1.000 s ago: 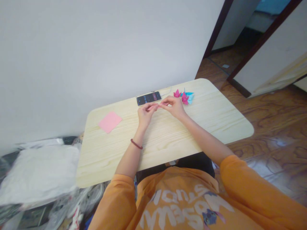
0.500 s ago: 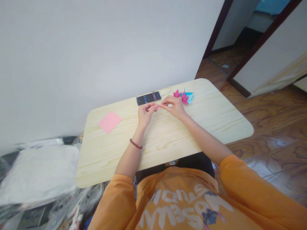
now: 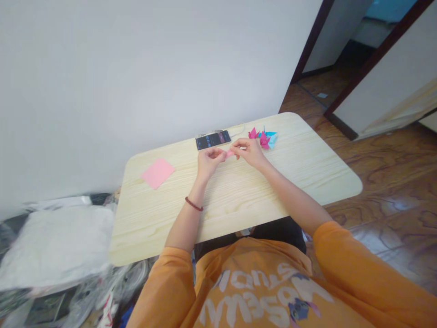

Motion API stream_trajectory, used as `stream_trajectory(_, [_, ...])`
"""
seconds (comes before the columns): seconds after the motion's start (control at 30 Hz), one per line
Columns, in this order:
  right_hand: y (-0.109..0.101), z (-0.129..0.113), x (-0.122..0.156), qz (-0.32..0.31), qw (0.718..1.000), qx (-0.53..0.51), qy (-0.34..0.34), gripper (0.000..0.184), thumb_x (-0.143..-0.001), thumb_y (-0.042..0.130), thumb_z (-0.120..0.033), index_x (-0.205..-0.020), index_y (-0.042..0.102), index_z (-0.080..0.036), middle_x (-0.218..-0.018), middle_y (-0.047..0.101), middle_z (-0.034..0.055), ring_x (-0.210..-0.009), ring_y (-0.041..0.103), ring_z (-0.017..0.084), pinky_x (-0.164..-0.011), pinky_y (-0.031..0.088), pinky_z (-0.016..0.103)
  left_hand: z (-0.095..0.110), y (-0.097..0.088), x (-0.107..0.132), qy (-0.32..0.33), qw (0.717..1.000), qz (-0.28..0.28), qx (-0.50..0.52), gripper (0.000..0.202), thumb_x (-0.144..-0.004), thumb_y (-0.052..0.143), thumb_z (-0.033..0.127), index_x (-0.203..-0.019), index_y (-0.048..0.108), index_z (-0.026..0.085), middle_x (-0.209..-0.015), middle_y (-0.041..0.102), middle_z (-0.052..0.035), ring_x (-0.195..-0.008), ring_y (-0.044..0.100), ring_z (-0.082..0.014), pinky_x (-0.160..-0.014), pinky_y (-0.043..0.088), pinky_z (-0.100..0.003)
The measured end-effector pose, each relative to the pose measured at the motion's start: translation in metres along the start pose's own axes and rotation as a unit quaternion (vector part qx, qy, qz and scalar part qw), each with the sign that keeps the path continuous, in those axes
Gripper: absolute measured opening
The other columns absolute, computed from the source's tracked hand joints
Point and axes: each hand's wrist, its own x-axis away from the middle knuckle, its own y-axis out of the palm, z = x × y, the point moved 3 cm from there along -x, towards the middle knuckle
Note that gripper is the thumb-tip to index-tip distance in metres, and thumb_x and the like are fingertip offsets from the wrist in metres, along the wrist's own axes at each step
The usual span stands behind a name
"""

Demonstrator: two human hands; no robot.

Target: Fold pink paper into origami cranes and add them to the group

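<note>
A narrow strip of folded pink paper [image 3: 230, 154] was held over the far half of the pale wooden table top [image 3: 293, 182], pinched between the person's two hands. The left hand [image 3: 209, 162] was curled around one end, its fingertips pressed together on the paper, while the right hand [image 3: 250, 152] pinched the other end between thumb and fingers. The hands were nearly touching, with only a short stretch of the strip showing between them, and neither was spread.

Just beyond the hands, near the table top's far edge, lay a black smartphone [image 3: 213, 140] with its screen lit and a white cable [image 3: 239, 130] running off to the right of it. Just past the right hand, two magenta origami cranes [image 3: 258, 137] and a blue origami crane [image 3: 271, 140] sat bunched together. A square sheet of pink paper [image 3: 157, 173] lay flat on the left part of the table top, well apart from the hands.

A dark red beaded bracelet [image 3: 194, 204] circled the left wrist, and orange sleeves [image 3: 355, 273] covered the upper arms. Below the table top's left side, plastic bags [image 3: 56, 246] were heaped up, their contents too hidden to tell, and a brown wood-patterned floor [image 3: 385, 182] spread out past its right side
</note>
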Motion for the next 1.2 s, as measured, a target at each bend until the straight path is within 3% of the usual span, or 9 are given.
stream_trajectory(0.13, [-0.008,0.001,-0.004,0.020,1.000,-0.004,0.011,0.022,-0.073,0.066,-0.037,-0.065,0.063,-0.017,-0.051,0.053,-0.0028,-0.045,0.050,0.009,-0.046,0.044,0.023,-0.009,-0.002,-0.003,-0.026,0.999,-0.008,0.021,0.018,-0.060,0.076,0.030,-0.065,0.068,0.014,-0.062,0.067,-0.0032,-0.057,0.062,-0.0127,-0.063,0.055,-0.029])
stream_trajectory(0.37, [-0.008,0.004,-0.006,-0.001,1.000,0.013,0.007,0.016,-0.069,0.065,-0.031,-0.062,0.060,-0.017,-0.058,0.058,-0.0013,-0.050,0.052,0.010,-0.045,0.046,0.023,-0.016,-0.010,-0.006,-0.041,0.998,-0.042,-0.004,0.013,-0.061,0.075,0.027,-0.067,0.072,0.016,-0.068,0.070,-0.0042,-0.061,0.063,-0.0139,-0.068,0.056,-0.031])
stream_trajectory(0.5, [-0.005,0.006,-0.004,-0.020,0.999,0.024,0.016,0.014,-0.068,0.064,-0.029,-0.064,0.061,-0.016,-0.061,0.060,0.0005,-0.054,0.054,0.012,-0.043,0.045,0.022,-0.014,-0.009,-0.004,-0.037,0.998,-0.035,-0.019,0.022,-0.063,0.076,0.031,-0.080,0.075,0.017,-0.080,0.073,-0.0065,-0.067,0.065,-0.0154,-0.069,0.055,-0.031])
stream_trajectory(0.63, [-0.001,0.008,-0.003,-0.041,0.999,0.006,0.035,0.021,-0.067,0.071,-0.035,-0.065,0.062,-0.016,-0.059,0.059,0.0002,-0.051,0.054,0.011,-0.043,0.047,0.023,-0.016,-0.001,-0.001,-0.061,0.996,-0.061,-0.012,0.029,-0.059,0.081,0.037,-0.077,0.074,0.015,-0.075,0.073,-0.0081,-0.065,0.065,-0.0162,-0.066,0.054,-0.031])
stream_trajectory(0.8, [0.000,0.010,-0.002,0.052,0.991,-0.103,0.072,0.037,-0.059,0.080,-0.044,-0.076,0.061,-0.018,-0.066,0.062,-0.0008,-0.059,0.061,0.013,-0.049,0.053,0.024,-0.019,-0.001,-0.001,-0.084,0.992,0.057,0.070,0.031,-0.054,0.083,0.037,-0.074,0.072,0.016,-0.070,0.071,-0.0047,-0.063,0.064,-0.0146,-0.066,0.053,-0.029])
stream_trajectory(0.87, [0.003,0.010,-0.001,0.057,0.988,-0.116,0.085,0.040,-0.053,0.084,-0.043,-0.075,0.060,-0.018,-0.066,0.062,-0.0006,-0.060,0.062,0.013,-0.050,0.054,0.025,-0.018,0.001,0.001,-0.092,0.986,0.082,0.114,0.034,-0.053,0.083,0.037,-0.076,0.070,0.016,-0.071,0.071,-0.0035,-0.066,0.066,-0.0146,-0.069,0.054,-0.029])
stream_trajectory(1.0, [0.009,0.010,0.001,0.032,0.990,-0.104,0.094,0.037,-0.051,0.084,-0.042,-0.068,0.061,-0.017,-0.065,0.064,0.0009,-0.058,0.060,0.013,-0.051,0.054,0.026,-0.017,0.008,0.004,-0.101,0.980,0.075,0.154,0.035,-0.052,0.084,0.034,-0.076,0.067,0.015,-0.070,0.071,-0.0021,-0.068,0.067,-0.0145,-0.072,0.054,-0.030])
stream_trajectory(1.2, [0.008,0.010,0.001,0.073,0.994,-0.060,0.058,0.030,-0.058,0.081,-0.039,-0.069,0.064,-0.017,-0.066,0.065,0.0020,-0.059,0.061,0.014,-0.056,0.055,0.029,-0.024,0.014,0.004,-0.100,0.978,0.054,0.177,0.033,-0.054,0.085,0.032,-0.072,0.064,0.014,-0.072,0.071,-0.0030,-0.069,0.067,-0.0137,-0.076,0.054,-0.031])
